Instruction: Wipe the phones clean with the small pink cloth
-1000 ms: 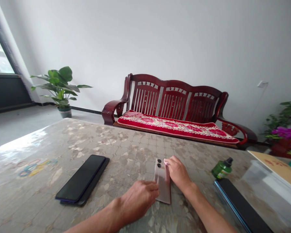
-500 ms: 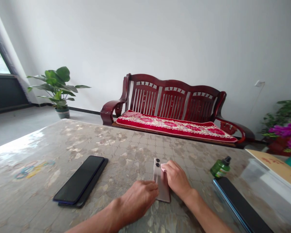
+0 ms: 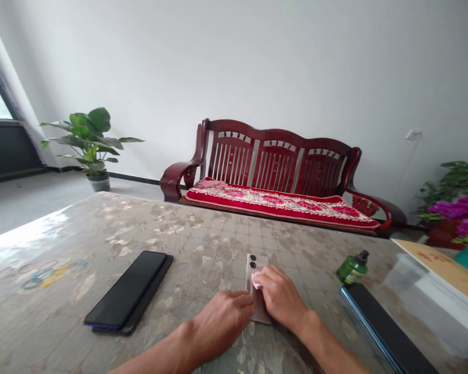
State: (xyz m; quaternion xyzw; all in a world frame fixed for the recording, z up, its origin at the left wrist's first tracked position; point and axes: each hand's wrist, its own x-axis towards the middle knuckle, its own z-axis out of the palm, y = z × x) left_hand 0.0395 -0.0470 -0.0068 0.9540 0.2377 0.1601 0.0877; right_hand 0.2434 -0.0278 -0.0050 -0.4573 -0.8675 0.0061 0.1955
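A pinkish-gold phone (image 3: 259,309) lies back up on the patterned table, its two dark camera lenses at the far end. My left hand (image 3: 228,314) is closed at the phone's left edge, its fingertips holding it down. My right hand (image 3: 278,293) pinches a small pale pink wad of cloth or tissue (image 3: 256,280) against the phone's back, just below the lenses. Part of the phone is hidden under both hands.
On the left lie two stacked dark phones (image 3: 127,291) and several rubber bands (image 3: 49,272). To the right are a green spray bottle (image 3: 353,267), more stacked phones (image 3: 386,327) and a clear plastic box (image 3: 425,296). A red wooden bench (image 3: 276,161) stands beyond the table (image 3: 195,249).
My right hand has slid the pale wad a little left and toward me across the phone's back. My left hand stays at the phone's edge.
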